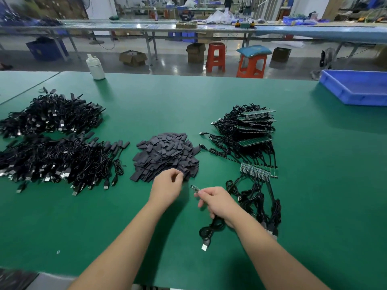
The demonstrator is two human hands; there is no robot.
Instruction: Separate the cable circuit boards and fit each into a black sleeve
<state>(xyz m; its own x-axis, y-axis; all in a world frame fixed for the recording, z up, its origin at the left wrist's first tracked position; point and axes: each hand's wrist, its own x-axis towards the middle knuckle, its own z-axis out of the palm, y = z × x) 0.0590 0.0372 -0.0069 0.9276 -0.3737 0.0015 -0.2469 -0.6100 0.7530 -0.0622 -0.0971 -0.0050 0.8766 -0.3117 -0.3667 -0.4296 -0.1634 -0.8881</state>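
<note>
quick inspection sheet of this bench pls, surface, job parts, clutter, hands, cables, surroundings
surface: green bench mat, a small pale speck near the front left.
job's things: pile of black sleeves at centre; strip of joined circuit boards to its right; stacked board panels behind that.
clutter: white bottle and blue tray at the far edge.
grippers: left hand pinches at the sleeve pile's near edge; right hand holds a single circuit board by its cable.
cables: finished cable heaps at left.
surroundings: orange stools, cardboard boxes, other benches.
</note>
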